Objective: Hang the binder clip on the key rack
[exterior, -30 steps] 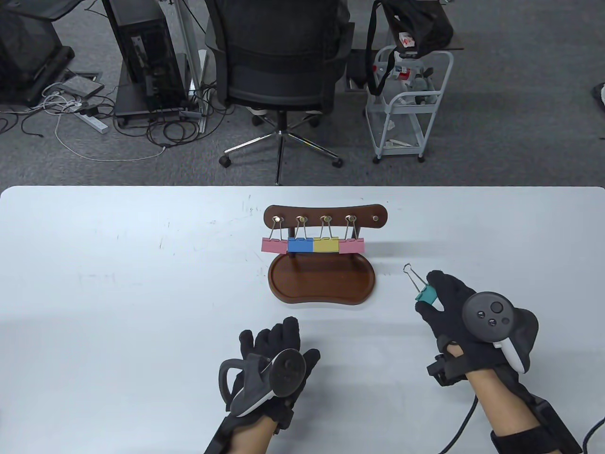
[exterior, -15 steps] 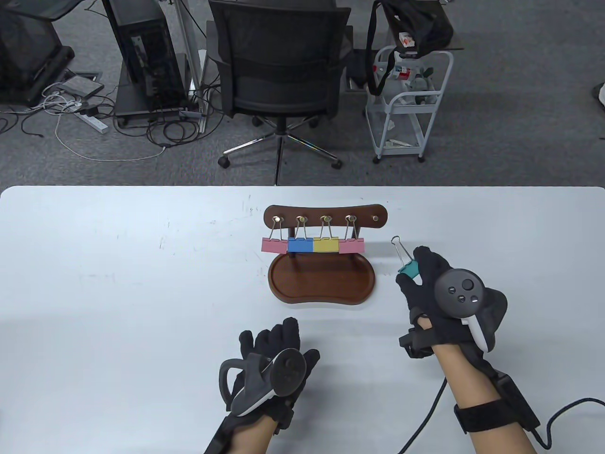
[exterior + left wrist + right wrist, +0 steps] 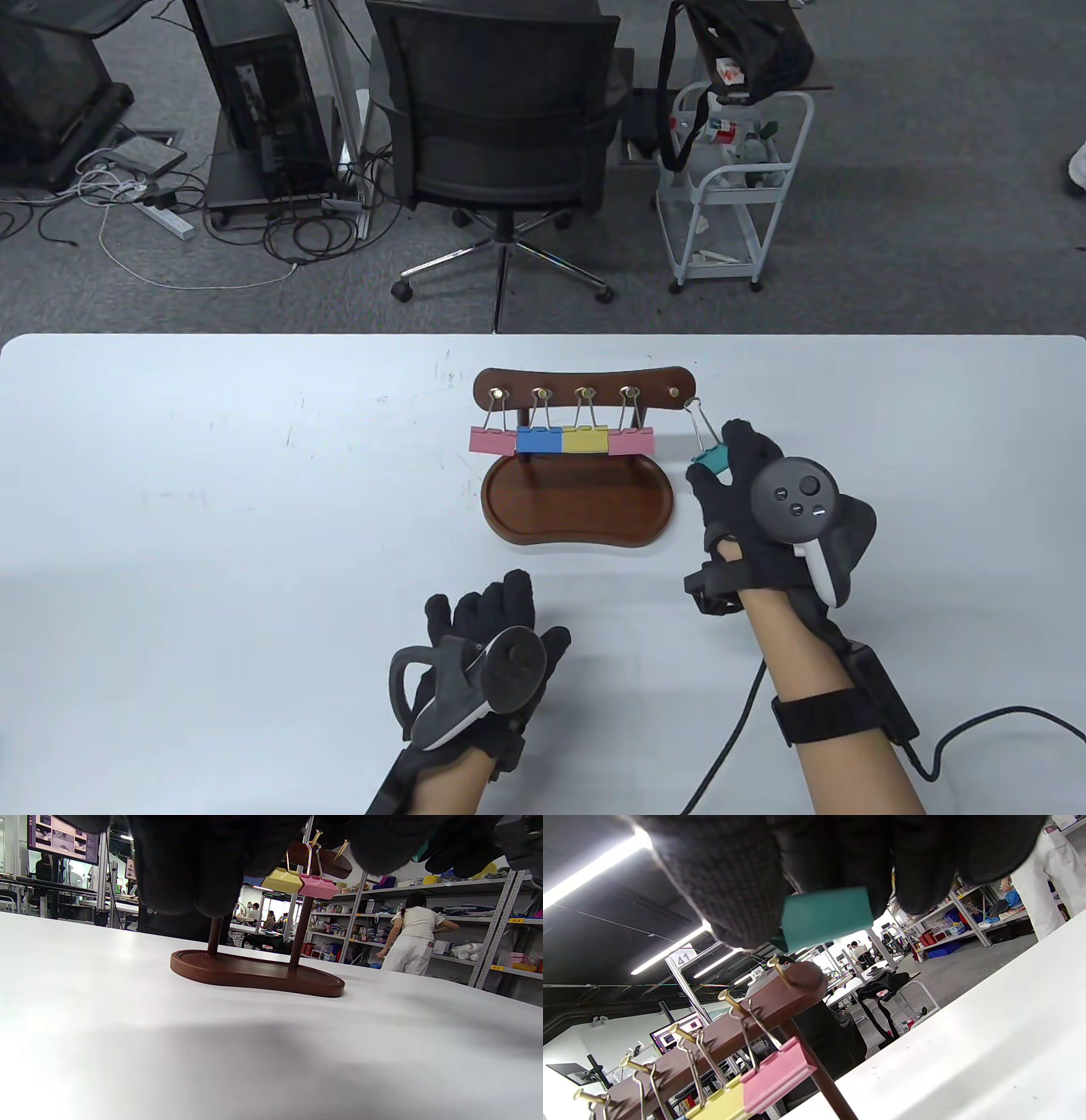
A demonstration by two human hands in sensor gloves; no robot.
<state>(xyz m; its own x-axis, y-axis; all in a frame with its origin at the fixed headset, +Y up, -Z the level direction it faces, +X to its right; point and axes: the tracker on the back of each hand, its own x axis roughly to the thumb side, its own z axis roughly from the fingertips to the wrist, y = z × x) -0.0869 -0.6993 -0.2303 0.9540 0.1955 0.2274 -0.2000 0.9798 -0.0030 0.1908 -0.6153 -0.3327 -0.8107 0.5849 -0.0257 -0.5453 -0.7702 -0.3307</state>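
A brown wooden key rack (image 3: 585,384) stands on an oval tray base (image 3: 577,505) mid-table. Pink, blue, yellow and pink binder clips (image 3: 562,440) hang on its first pegs; the rightmost peg (image 3: 674,392) is bare. My right hand (image 3: 721,484) pinches a teal binder clip (image 3: 711,461) by its body, with its wire loop (image 3: 696,413) up beside the bare peg. In the right wrist view the teal clip (image 3: 825,918) sits between my fingertips just above that peg (image 3: 779,971). My left hand (image 3: 492,615) rests flat on the table, holding nothing.
The white table (image 3: 212,509) stretches wide to the left and right of the rack. Beyond its far edge stand an office chair (image 3: 501,127) and a white cart (image 3: 734,187). A cable (image 3: 976,730) trails from my right wrist.
My right hand has carried the teal clip up and to the left, from the table's right side to just beside the rack's bare right peg. My left hand has stayed put.
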